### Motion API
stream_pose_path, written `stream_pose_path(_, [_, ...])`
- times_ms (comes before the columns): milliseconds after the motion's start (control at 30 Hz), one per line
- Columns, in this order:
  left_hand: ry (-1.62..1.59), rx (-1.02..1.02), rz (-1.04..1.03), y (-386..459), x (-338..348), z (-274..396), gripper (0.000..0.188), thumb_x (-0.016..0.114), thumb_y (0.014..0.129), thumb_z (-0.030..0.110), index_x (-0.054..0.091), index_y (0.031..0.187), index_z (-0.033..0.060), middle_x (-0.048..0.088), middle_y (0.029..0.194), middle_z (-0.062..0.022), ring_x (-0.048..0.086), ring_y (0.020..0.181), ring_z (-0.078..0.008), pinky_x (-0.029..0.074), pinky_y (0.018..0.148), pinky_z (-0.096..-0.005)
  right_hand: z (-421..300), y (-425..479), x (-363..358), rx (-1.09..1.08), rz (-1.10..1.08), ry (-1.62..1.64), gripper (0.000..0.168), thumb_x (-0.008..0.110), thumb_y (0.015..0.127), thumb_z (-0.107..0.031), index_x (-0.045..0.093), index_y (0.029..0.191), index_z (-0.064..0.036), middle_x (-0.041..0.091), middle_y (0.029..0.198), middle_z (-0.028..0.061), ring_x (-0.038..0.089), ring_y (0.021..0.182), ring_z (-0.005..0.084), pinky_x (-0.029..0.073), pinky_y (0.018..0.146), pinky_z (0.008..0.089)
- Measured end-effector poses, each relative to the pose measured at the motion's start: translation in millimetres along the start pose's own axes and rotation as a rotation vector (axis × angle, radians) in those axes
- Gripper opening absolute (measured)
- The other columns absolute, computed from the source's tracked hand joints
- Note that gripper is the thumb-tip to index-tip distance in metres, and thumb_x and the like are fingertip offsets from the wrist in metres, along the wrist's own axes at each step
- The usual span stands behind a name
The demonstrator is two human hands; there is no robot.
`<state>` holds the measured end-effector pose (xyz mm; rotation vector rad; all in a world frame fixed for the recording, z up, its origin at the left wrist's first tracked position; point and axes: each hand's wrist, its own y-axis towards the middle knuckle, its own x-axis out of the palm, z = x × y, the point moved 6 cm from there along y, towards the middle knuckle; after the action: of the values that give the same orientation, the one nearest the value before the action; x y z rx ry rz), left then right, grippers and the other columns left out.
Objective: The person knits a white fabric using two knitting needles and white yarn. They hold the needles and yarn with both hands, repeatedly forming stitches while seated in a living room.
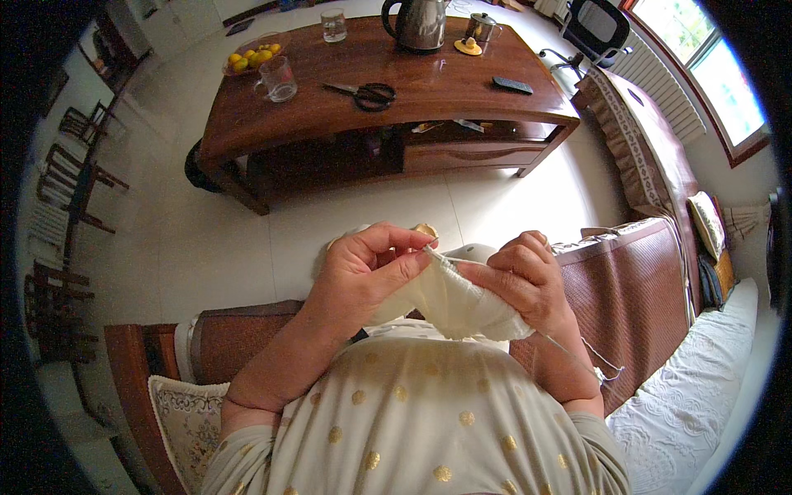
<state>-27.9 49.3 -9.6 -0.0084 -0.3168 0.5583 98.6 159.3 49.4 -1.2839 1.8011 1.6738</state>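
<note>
White knitting [473, 303] hangs between my two hands, above my lap. My left hand [377, 263] pinches its upper edge and a needle tip between thumb and forefinger. On the other side, my right hand [526, 278] grips a thin knitting needle [455, 258] together with the knitted fabric, its fingers curled. The two hands are apart, joined only by the needle and stitches. White yarn [600, 356] trails from below my right hand past the forearm onto the sofa seat. How the stitches lie on the needle is too small to tell.
Ahead stands a wooden coffee table [433, 80] with scissors [371, 96], a glass mug [281, 83], a fruit bowl [255, 55], an electric kettle [421, 25] and a remote control [512, 85]. Around me is a sofa with a brown cover [625, 297] and a patterned cushion [189, 414].
</note>
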Motion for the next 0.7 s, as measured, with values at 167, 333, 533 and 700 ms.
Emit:
stream_pose_path(167, [-0.066, -0.011, 0.006, 2, -1, -5, 0.015, 0.062, 0.084, 0.007, 0.062, 0.099, 0.0035, 0.063, 0.085, -0.0028, 0.056, 0.073, -0.0054, 0.048, 0.066, -0.02, -3, 0, 1, 0.019, 0.005, -0.068, 0.047, 0.066, 0.059, -0.018, 0.065, 0.105, -0.013, 0.054, 0.076, -0.0027, 0.049, 0.068, 0.0154, 0.037, 0.066, 0.0297])
stream_pose_path(333, [-0.103, -0.003, -0.009, 1, 3, -10, 0.014, 0.062, 0.085, 0.007, 0.06, 0.098, 0.0032, 0.062, 0.088, -0.0026, 0.056, 0.076, -0.0048, 0.047, 0.068, -0.0194, -4, 1, 6, 0.063, -0.014, -0.146, 0.043, 0.062, 0.063, -0.019, 0.063, 0.105, -0.011, 0.055, 0.078, -0.0011, 0.05, 0.071, 0.0162, 0.038, 0.067, 0.031])
stream_pose_path(533, [0.069, 0.113, -0.046, 1, 12, -10, 0.01, 0.061, 0.084, 0.003, 0.061, 0.094, 0.0032, 0.059, 0.088, -0.0015, 0.056, 0.079, -0.0075, 0.046, 0.072, -0.0219, 16, 13, 24, 0.192, -0.232, 0.111, 0.038, 0.063, 0.066, -0.019, 0.057, 0.102, -0.007, 0.057, 0.089, 0.0062, 0.053, 0.08, 0.024, 0.041, 0.074, 0.0359])
stream_pose_path(700, [0.271, 0.241, -0.052, 1, 12, -10, 0.009, 0.061, 0.083, 0.001, 0.06, 0.092, 0.0028, 0.056, 0.086, -0.0011, 0.054, 0.081, -0.0083, 0.045, 0.074, -0.0219, 17, 26, 23, 0.145, -0.138, 0.226, 0.055, 0.068, 0.057, -0.019, 0.057, 0.109, -0.006, 0.056, 0.087, 0.0071, 0.053, 0.081, 0.0272, 0.042, 0.074, 0.037])
